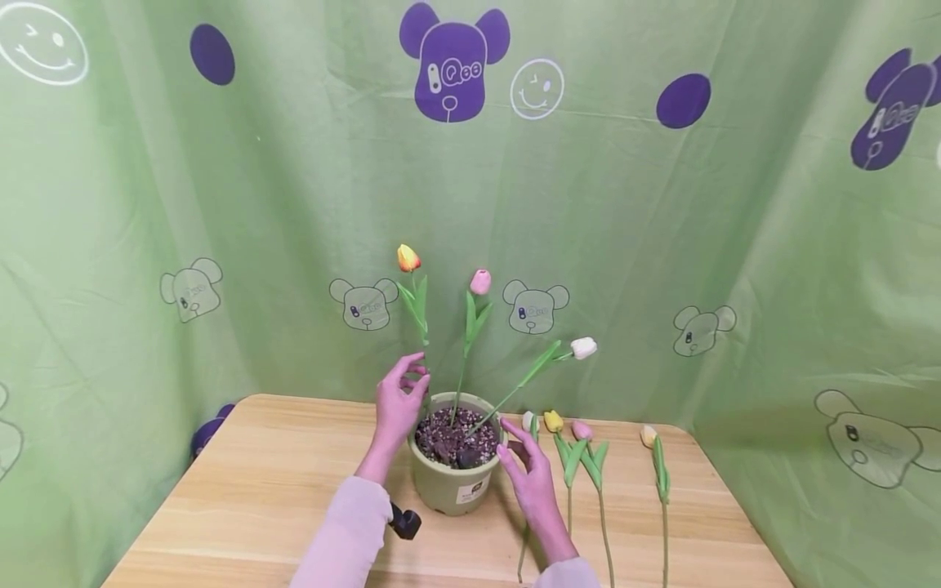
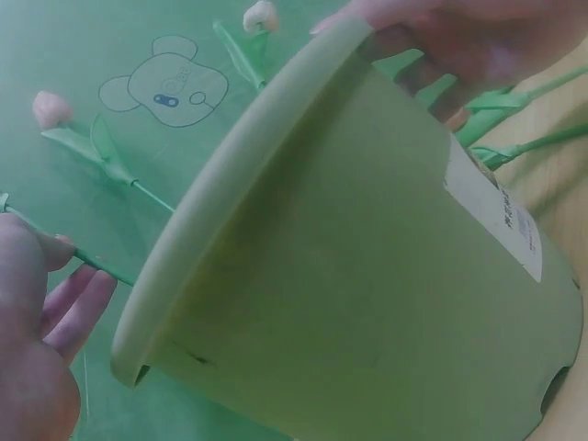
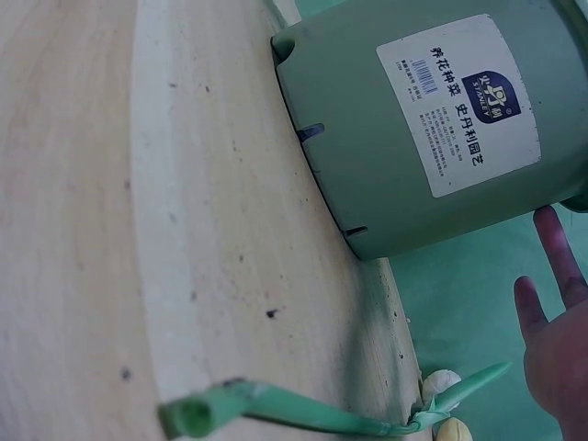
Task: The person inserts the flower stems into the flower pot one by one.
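Note:
My left hand (image 1: 397,407) pinches the stem of an orange-yellow tulip (image 1: 408,258), which stands upright at the left side of a pale green flowerpot (image 1: 438,483). In the left wrist view, its thumb and fingers meet on the green stem (image 2: 103,266) beside the pot's rim. My right hand (image 1: 532,483) touches the pot's right rim with fairly straight, spread fingers. Dark soil (image 1: 447,445) fills the pot. A pink tulip (image 1: 480,282) rises from the middle of the soil, while a white tulip (image 1: 584,349) leans far to the right.
On the wooden table (image 1: 243,490), right of the pot, lie a yellow tulip (image 1: 554,421), a pink tulip (image 1: 581,430), another white tulip (image 1: 530,421) and a cream tulip (image 1: 648,436). A green printed curtain (image 1: 309,204) hangs behind and around the table.

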Motion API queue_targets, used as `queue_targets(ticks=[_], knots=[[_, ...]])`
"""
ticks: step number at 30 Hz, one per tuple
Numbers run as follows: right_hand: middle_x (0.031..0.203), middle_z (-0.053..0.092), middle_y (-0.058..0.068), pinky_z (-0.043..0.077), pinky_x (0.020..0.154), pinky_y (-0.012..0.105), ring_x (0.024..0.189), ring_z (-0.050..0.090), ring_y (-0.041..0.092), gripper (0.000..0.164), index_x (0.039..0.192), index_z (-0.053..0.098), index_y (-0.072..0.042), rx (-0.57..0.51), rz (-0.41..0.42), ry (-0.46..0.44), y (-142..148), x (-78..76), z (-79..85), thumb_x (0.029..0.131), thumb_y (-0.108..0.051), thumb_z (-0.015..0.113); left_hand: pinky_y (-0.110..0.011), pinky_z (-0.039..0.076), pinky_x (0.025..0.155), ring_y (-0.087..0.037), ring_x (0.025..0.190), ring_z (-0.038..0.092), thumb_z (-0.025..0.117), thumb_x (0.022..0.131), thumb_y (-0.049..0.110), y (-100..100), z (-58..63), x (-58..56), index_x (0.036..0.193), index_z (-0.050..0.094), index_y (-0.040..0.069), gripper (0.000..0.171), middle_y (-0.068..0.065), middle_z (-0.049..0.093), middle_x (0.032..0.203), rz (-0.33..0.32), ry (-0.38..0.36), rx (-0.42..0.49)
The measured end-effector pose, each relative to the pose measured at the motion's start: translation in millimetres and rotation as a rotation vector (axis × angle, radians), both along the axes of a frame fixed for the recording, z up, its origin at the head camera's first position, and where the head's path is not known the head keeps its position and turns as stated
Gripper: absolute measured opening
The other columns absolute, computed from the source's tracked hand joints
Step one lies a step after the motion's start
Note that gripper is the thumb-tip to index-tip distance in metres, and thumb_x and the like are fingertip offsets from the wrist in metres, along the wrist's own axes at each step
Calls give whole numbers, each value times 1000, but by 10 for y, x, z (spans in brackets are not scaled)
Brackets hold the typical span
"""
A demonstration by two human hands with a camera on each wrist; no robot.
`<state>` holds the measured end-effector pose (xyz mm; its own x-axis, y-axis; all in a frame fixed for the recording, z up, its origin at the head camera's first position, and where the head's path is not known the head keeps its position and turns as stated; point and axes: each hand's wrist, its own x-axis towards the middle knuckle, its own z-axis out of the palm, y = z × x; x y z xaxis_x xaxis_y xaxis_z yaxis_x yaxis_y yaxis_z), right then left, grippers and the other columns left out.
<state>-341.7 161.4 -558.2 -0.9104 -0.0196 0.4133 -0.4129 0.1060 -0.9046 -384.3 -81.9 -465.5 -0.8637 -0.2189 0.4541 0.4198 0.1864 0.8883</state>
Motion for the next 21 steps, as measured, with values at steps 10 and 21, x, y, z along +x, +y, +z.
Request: queue_targets(ticks=[10, 21], knots=[[152, 56, 9, 50, 114, 30, 121, 65, 32, 46, 146, 56, -13, 3, -7, -14, -11, 8, 8, 101, -11, 67, -29, 66, 69, -29, 88, 69, 68, 96, 2, 42, -35, 21, 137, 63, 10, 42, -17, 71, 117, -2, -29, -54], [152, 55, 12, 51, 109, 21, 122, 64, 35, 45, 146, 56, -11, 0, -2, -3, -18, 17, 21, 102, -11, 65, -21, 62, 67, -19, 85, 67, 69, 97, 5, 74, -77, 25, 136, 64, 11, 40, -11, 73, 113, 24, -16, -126]])
